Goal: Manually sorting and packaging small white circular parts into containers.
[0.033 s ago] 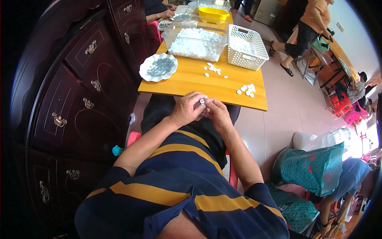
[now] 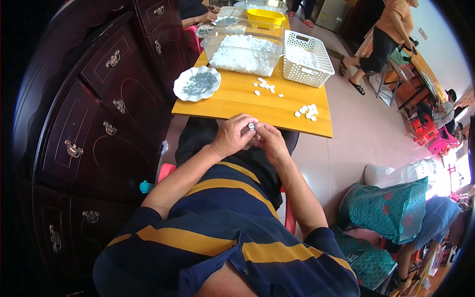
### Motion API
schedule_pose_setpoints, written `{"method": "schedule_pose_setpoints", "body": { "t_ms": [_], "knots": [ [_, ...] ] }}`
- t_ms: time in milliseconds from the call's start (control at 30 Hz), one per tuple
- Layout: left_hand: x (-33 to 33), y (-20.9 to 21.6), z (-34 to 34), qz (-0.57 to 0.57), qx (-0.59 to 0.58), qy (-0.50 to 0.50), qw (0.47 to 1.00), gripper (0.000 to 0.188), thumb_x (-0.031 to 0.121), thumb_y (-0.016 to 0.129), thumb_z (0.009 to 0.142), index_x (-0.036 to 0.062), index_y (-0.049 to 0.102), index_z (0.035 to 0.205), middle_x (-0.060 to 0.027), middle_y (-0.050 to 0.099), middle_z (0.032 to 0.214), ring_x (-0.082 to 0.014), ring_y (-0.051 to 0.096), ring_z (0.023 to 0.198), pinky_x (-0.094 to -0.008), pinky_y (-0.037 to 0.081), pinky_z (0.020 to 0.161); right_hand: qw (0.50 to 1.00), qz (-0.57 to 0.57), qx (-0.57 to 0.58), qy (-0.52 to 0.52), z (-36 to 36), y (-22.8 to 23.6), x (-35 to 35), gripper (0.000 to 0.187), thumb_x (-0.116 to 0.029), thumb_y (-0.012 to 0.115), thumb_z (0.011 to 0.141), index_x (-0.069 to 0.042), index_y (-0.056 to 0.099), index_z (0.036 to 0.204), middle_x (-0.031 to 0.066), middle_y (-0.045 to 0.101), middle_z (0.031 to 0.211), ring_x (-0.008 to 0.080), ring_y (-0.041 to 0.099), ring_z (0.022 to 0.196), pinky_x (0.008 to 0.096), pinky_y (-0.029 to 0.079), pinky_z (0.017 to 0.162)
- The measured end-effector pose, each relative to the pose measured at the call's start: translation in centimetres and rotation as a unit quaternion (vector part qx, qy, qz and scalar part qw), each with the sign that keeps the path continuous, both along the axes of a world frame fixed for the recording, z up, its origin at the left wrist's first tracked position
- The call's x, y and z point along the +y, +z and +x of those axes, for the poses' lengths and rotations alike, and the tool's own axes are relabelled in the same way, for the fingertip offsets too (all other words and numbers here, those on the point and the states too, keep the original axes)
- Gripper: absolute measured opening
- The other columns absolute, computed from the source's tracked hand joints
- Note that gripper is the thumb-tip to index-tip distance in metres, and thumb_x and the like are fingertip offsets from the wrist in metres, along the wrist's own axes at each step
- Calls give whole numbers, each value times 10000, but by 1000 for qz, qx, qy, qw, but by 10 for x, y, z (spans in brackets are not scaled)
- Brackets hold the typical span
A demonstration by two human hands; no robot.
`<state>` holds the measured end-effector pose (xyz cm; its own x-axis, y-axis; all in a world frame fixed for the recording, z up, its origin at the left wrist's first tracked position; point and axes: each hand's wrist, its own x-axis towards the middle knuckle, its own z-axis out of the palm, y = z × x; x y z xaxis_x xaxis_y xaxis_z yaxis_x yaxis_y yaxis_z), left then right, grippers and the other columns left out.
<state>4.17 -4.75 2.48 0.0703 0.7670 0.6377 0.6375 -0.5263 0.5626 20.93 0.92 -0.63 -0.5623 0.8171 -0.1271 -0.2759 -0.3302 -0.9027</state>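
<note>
Holding a small white piece with dark spots (image 2: pixel 251 126) between two bare hands, over the lap and just by the near edge of the yellow-brown table (image 2: pixel 232 101). Sitting right at the fingertips, to the right of the left hand (image 2: pixel 230 136) and to the left of the right hand (image 2: pixel 272 142), about as near to one as to the other. Looking too small for telling its long way. Pinching it with left finger and thumb. Bending right thumb and finger in close at its right side, but hiding the tips too much for telling a real pinch. Slanting both forearms up and inward, with elbows wide apart. Facing loose white pieces (image 2: pixel 308 115) farther off to the right, and grey bits (image 2: pixel 200 83) on a wavy white plate (image 2: pixel 179 88) farther off to the left.
</note>
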Motion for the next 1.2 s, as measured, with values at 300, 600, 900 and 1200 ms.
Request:
{"method": "schedule_pose_setpoints", "body": {
  "t_ms": [300, 600, 900, 1200],
  "knots": [
    [-4, 4, 2, -4, -1, 21, 1000, 254, 124, 727, 853, 15, 670, 1075, -152, 696, 1023, -342, 692, 926, -397, 556, 801, 999, 33, -11, -7, -2, 4, -4, 194, -280, 628, 1027, -104, 703, 991, -42, 650, 817, 48, 575, 725, 216, 469, 692],
    [-3, 2, 0, 2, 30, 29, 999, 244, 147, 747, 847, 37, 670, 1050, -136, 699, 966, -325, 697, 872, -389, 555, 762, 998, 53, -24, -23, -2, -1, -4, 212, -278, 637, 1024, -89, 714, 967, -36, 660, 796, 50, 566, 696, 209, 457, 670],
    [-4, 6, 1, 16, 69, 20, 997, 226, 110, 718, 880, 27, 642, 1075, -152, 681, 981, -342, 690, 886, -383, 562, 765, 999, 33, -18, -25, -1, -7, 2, 201, -299, 649, 1016, -111, 709, 979, -41, 661, 802, 51, 579, 708, 218, 473, 676],
    [-4, 7, 0, 34, 70, 22, 997, 247, 121, 740, 857, 16, 659, 1066, -145, 687, 956, -309, 705, 833, -359, 569, 740, 999, 1, 38, -2, -3, -3, 2, 195, -270, 642, 1015, -100, 690, 933, -47, 628, 764, 52, 556, 683, 226, 463, 651]
  ]
}}
